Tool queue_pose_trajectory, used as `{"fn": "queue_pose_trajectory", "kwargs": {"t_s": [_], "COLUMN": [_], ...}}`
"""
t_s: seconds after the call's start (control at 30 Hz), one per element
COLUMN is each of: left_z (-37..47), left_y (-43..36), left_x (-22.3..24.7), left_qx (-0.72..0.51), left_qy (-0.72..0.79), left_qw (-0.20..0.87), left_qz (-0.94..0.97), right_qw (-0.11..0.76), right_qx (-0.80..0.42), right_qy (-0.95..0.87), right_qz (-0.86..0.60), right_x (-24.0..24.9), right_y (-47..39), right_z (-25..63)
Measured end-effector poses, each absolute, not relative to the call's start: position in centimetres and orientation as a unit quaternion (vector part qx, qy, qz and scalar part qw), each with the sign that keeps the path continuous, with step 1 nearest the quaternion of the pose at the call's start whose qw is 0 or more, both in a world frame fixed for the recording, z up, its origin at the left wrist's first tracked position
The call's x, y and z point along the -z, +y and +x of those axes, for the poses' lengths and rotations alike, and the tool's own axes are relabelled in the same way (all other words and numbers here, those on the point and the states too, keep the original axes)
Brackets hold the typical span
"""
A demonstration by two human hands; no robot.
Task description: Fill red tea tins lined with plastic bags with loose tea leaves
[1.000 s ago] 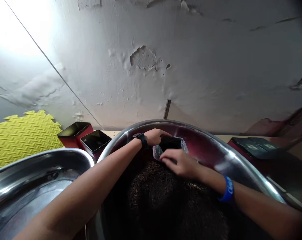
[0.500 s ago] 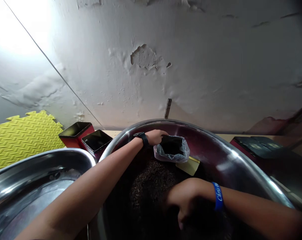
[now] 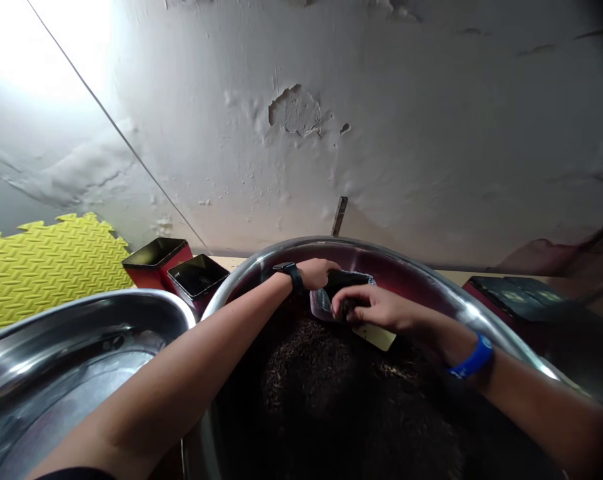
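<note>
My left hand point(image 3: 318, 274), with a black watch on its wrist, grips the back left rim of a clear plastic bag point(image 3: 321, 307) that stands with its mouth open. Dark dried leaves that look like loose tea point(image 3: 306, 360) lie heaped in a big steel basin point(image 3: 461, 303) around the bag. Curled just over the bag's mouth, my right hand point(image 3: 368, 308) holds a clump of these leaves and hides part of the bag. A flat gold-coloured piece point(image 3: 380, 338) sticks out beside the bag, under the right hand.
To the left stands a second steel basin point(image 3: 181, 310) with clear plastic in it. Behind it are two open red-and-black tins point(image 3: 156, 267) and a yellow foam mat point(image 3: 56, 273). Dark boxes point(image 3: 511, 297) lie at the right. A peeling wall point(image 3: 206, 133) rises behind.
My right hand has risen from the leaves in the basin and moved up to the bag's mouth, with leaves in its fingers. The left hand keeps its hold on the rim.
</note>
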State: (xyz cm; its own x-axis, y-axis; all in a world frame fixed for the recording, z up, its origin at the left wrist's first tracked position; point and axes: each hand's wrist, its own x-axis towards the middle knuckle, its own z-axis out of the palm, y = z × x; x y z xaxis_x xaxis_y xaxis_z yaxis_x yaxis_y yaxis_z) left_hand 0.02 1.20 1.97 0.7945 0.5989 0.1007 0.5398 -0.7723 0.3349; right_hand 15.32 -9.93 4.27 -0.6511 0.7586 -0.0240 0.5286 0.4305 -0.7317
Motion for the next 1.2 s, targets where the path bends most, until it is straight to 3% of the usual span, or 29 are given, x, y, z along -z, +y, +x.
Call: {"fn": "queue_pose_trajectory", "kwargs": {"t_s": [0.07,0.17,0.27,0.33,0.4,0.63,0.73,1.0,1.2], "left_z": [0.1,0.1,0.1,0.0,0.0,0.0,0.1,0.0,0.0], "left_y": [1.3,1.3,1.1,0.9,0.8,1.1,1.3,1.4,1.5], "left_x": [-1.8,-1.9,-2.2,-2.3,-2.4,-2.0,-1.9,-1.8,-1.6], "left_qx": [-0.101,-0.107,-0.102,-0.096,-0.095,-0.105,-0.104,-0.102,-0.118], "left_qy": [0.295,0.295,0.301,0.303,0.311,0.306,0.302,0.311,0.300], "left_qw": [0.144,0.143,0.142,0.145,0.149,0.154,0.155,0.160,0.177], "left_qz": [0.939,0.939,0.937,0.937,0.934,0.934,0.935,0.931,0.930], "right_qw": [0.224,0.255,0.281,0.296,0.259,-0.137,-0.221,-0.268,-0.172], "right_qx": [-0.251,-0.087,-0.040,-0.051,-0.099,-0.330,-0.375,-0.337,-0.401], "right_qy": [-0.830,-0.846,-0.859,-0.864,-0.886,-0.886,-0.866,-0.887,-0.878], "right_qz": [-0.444,-0.460,-0.426,-0.404,-0.372,-0.296,-0.247,-0.166,-0.194], "right_x": [-3.6,-2.4,-2.0,-1.9,-1.5,2.7,2.5,2.5,1.9], "right_y": [-8.9,-8.2,-8.9,-10.2,-11.8,-15.2,-15.0,-14.5,-13.6], "right_z": [16.1,16.8,16.0,14.7,13.1,10.8,10.7,10.8,11.8]}}
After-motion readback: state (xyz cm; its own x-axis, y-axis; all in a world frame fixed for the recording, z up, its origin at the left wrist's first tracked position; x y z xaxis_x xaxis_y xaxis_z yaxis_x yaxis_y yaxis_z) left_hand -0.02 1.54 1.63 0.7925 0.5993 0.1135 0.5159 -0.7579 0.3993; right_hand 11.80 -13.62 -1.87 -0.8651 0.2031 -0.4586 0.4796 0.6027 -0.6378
